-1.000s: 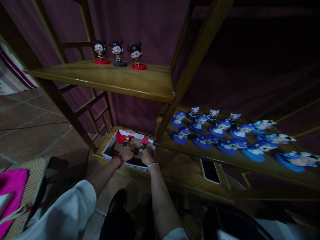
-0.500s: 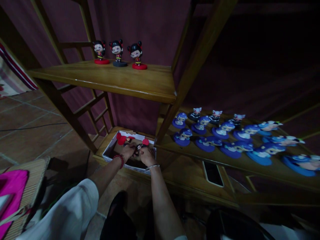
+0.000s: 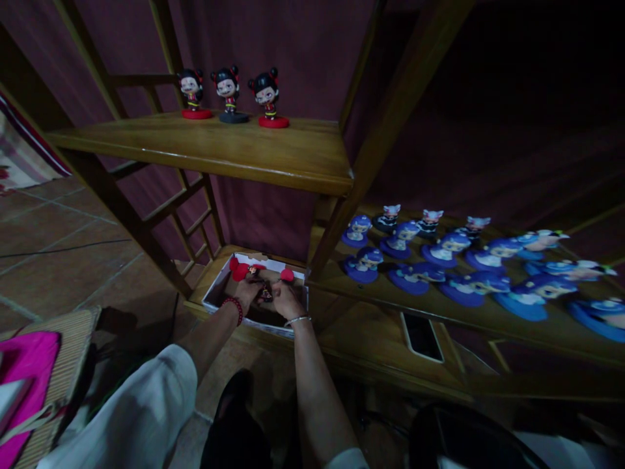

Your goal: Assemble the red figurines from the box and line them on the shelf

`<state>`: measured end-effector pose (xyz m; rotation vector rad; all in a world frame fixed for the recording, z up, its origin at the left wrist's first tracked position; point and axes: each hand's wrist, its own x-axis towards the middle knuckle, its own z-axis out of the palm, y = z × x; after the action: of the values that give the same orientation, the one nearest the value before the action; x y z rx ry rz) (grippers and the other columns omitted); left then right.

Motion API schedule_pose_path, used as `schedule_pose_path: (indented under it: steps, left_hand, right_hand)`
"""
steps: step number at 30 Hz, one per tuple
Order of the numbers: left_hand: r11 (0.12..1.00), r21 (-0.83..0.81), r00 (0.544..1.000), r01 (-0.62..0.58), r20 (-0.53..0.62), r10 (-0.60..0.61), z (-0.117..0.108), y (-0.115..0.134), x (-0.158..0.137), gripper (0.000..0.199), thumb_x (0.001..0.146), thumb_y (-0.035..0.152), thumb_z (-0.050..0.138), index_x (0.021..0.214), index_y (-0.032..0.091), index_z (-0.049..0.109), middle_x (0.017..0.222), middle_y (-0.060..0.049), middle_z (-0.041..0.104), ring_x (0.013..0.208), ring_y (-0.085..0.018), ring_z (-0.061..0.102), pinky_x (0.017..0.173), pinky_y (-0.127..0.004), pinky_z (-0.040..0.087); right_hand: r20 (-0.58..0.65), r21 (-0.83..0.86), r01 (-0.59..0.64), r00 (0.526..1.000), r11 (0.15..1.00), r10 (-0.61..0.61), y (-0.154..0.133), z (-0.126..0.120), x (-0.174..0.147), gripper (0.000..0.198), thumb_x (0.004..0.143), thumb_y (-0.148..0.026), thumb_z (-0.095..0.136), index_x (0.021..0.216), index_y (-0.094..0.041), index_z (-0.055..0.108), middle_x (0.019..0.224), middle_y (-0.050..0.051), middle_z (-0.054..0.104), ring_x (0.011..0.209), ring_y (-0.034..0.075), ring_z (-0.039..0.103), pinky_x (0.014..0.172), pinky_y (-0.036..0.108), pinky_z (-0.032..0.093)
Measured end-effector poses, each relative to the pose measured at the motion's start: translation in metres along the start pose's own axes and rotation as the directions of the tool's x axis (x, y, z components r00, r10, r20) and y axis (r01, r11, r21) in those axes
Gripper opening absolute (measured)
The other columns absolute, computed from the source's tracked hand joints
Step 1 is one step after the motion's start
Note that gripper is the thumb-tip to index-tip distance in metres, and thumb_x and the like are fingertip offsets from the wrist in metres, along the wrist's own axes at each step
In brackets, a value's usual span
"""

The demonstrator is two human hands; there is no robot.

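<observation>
The left hand [image 3: 248, 293] and right hand [image 3: 287, 299] work inside the box [image 3: 274, 328], fingers bent about a dark figurine [image 3: 265, 293] between them; whether either truly grasps it, I cannot tell. Light support from both sides seems safest, clear of the red pieces [image 3: 239, 270] behind; farther, three figurines [image 3: 226, 90] stand on the upper shelf [image 3: 205, 140]

- White-walled cardboard box [image 3: 211, 297] — open-topped, shallow, brown inside.
- Dark figurine [image 3: 265, 292] with reddish touches, around the box's middle; its finer detail is too dim to tell.
- Red-based figurine [image 3: 239, 271] — lying in the far left corner.
- Red disc [image 3: 287, 275], near the far right corner.
</observation>
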<state>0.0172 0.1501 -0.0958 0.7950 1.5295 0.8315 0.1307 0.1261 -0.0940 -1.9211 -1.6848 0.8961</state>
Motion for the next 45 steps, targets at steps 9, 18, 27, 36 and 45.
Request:
schedule_pose_path:
  steps: [9, 18, 27, 36, 45]
  left_hand:
    - [0.989, -0.098, 0.994, 0.110, -0.004, -0.111, -0.002, -0.004, 0.002, 0.013, 0.069, 0.007, 0.058, 0.080, 0.012, 0.053, 0.066, -0.003, 0.060, 0.056, -0.012, 0.059, 0.052, -0.024, 0.051]
    - [0.982, -0.111, 0.989, 0.150, 0.005, -0.151, -0.001, -0.005, 0.007, 0.013, 0.069, 0.006, 0.054, 0.080, 0.012, 0.053, 0.068, -0.004, 0.061, 0.057, -0.014, 0.059, 0.053, -0.025, 0.050]
    - [0.978, -0.122, 0.985, 0.169, -0.002, -0.170, 0.000, -0.005, 0.010, 0.013, 0.069, 0.006, 0.054, 0.080, 0.013, 0.054, 0.068, -0.004, 0.061, 0.056, -0.014, 0.059, 0.052, -0.025, 0.049]
    - [0.978, -0.145, 0.988, 0.154, 0.010, -0.154, 0.001, -0.004, 0.007, 0.014, 0.068, 0.007, 0.058, 0.081, 0.013, 0.056, 0.067, -0.003, 0.061, 0.053, -0.011, 0.058, 0.051, -0.022, 0.048]
    - [0.973, -0.225, 0.998, 0.052, 0.042, -0.043, -0.005, -0.006, 0.013, 0.027, 0.068, 0.010, 0.060, 0.095, 0.014, 0.059, 0.068, -0.001, 0.061, 0.051, -0.006, 0.053, 0.046, -0.016, 0.040]
  right_hand:
    - [-0.249, 0.002, -0.033, 0.968, 0.999, 0.032, 0.016, 0.000, 0.018, 0.036, 0.065, -0.009, 0.050, 0.097, -0.021, 0.062, 0.094, 0.005, 0.064, 0.093, 0.021, 0.055, 0.082, 0.028, 0.041]
    - [-0.253, 0.043, 0.005, 0.967, 0.999, 0.006, 0.016, 0.008, 0.024, 0.055, 0.065, -0.004, 0.044, 0.117, -0.020, 0.049, 0.118, 0.007, 0.055, 0.114, 0.021, 0.044, 0.097, 0.032, 0.032]
    - [-0.238, -0.052, -0.062, 0.970, 0.997, 0.048, 0.014, 0.005, 0.026, 0.056, 0.065, -0.007, 0.047, 0.121, -0.018, 0.047, 0.124, 0.010, 0.049, 0.117, 0.025, 0.042, 0.099, 0.034, 0.029]
    - [-0.179, -0.041, 0.030, 0.983, 0.999, -0.037, 0.007, 0.001, 0.016, 0.041, 0.070, -0.005, 0.041, 0.105, -0.018, 0.060, 0.106, 0.005, 0.062, 0.103, 0.016, 0.052, 0.093, 0.024, 0.036]
    - [-0.055, 0.066, 0.035, 0.998, 0.997, -0.032, 0.014, 0.012, 0.017, 0.037, 0.075, -0.008, 0.041, 0.101, -0.023, 0.062, 0.100, 0.001, 0.066, 0.095, 0.014, 0.058, 0.083, 0.023, 0.043]
